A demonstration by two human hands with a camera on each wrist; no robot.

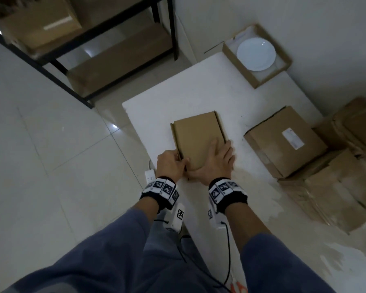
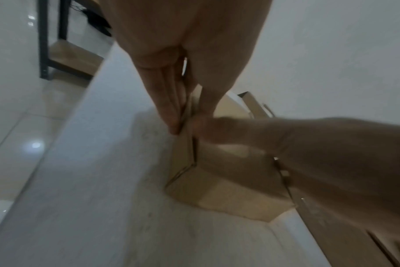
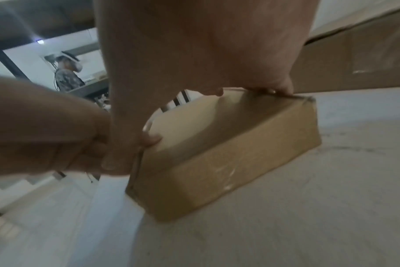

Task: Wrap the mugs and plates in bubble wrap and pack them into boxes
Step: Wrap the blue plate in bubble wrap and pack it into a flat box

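Observation:
A flat brown cardboard box [image 1: 197, 136] lies closed on the white table [image 1: 156, 108]. My left hand [image 1: 179, 161] pinches the flap at the box's near left corner; in the left wrist view the fingers [image 2: 171, 108] and thumb squeeze that cardboard edge. My right hand [image 1: 217, 154] lies flat on the lid's near right part, fingers spread. In the right wrist view its palm covers the box [image 3: 217, 171], with the thumb [image 3: 149, 140] at the near corner. A white plate [image 1: 256, 53] sits in an open box [image 1: 262, 80] at the back right. The closed box's contents are hidden.
A closed labelled box [image 1: 283, 142] stands right of my hands, with a stack of flattened cardboard [image 1: 336, 182] beyond it. A black-framed shelf [image 1: 106, 60] with more boxes stands at the back left. A power strip [image 1: 150, 176] lies on the floor by the table's left edge.

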